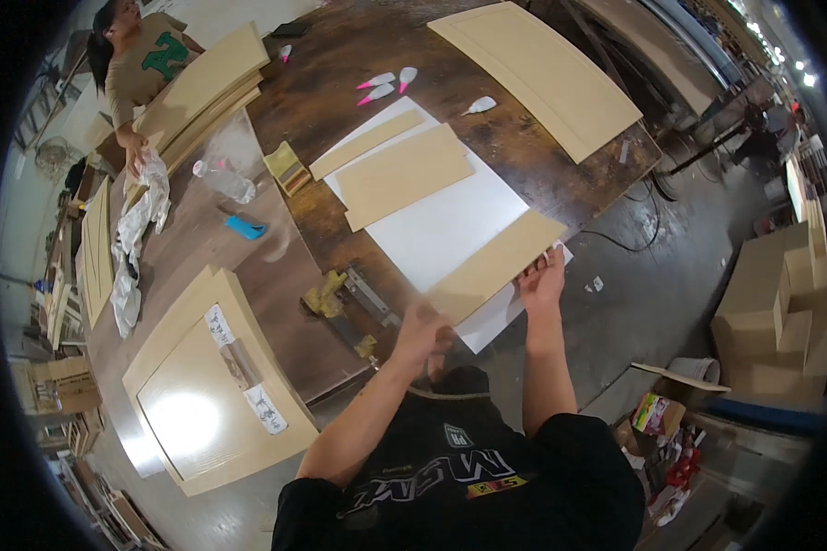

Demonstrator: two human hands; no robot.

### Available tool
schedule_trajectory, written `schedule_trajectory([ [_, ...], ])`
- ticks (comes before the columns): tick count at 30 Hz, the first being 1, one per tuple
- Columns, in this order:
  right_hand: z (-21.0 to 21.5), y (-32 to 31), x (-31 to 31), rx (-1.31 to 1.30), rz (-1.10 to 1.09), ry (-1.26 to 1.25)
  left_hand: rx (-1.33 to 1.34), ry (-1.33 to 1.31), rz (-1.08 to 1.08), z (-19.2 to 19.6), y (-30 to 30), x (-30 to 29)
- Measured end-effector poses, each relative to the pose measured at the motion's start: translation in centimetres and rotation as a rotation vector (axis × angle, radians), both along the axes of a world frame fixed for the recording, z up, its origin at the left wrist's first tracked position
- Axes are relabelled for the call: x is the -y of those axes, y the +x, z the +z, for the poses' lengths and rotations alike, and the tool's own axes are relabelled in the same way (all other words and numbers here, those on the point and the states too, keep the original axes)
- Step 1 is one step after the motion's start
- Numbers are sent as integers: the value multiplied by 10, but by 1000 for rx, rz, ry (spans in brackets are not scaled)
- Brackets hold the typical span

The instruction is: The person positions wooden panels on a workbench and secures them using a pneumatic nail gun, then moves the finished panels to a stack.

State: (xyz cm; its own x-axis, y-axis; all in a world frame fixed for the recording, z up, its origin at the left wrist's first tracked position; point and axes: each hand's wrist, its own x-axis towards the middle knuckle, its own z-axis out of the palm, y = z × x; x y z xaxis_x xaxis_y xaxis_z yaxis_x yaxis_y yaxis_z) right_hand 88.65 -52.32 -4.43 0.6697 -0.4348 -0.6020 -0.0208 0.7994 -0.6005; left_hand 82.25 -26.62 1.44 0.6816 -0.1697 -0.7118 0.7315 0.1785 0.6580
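Note:
A narrow tan board point(501, 262) lies across the near part of a white sheet point(450, 225) at the table's front edge. My right hand point(542, 275) is closed on the board's right end. At its left end, my left hand point(424, 332) has its fingers curled round the corner, slightly blurred. Further up the white sheet rest a wider tan board point(404, 174) and a thin tan strip point(368, 144). Just left of my left hand, a metal clamp-like tool point(368, 296) with yellowish parts sits on the table edge.
Small white bottles with pink tips point(377, 92) lie beyond the sheet. A large curved panel point(538, 78) lies far right, a framed panel point(225, 386) near left. A clear bottle point(225, 182) and blue tool point(245, 227) are left. A person point(142, 69) stands by stacked panels point(207, 87).

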Motion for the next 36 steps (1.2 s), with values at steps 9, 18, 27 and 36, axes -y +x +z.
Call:
schedule_trajectory([
  [9, -8, -7, -13, -123, 249, -395, 818, 795, -329, -29, 6, 5],
  [18, 16, 1, -31, -138, 210, -1331, 1010, 1091, -579, -30, 8, -1],
  [27, 38, 200, -119, 402, 828, -1886, 1068, 698, -295, -13, -51, -39],
  [36, 20, 373, -202, 204, 1601, -2121, 670, 850, -36, 51, -112, -101],
])
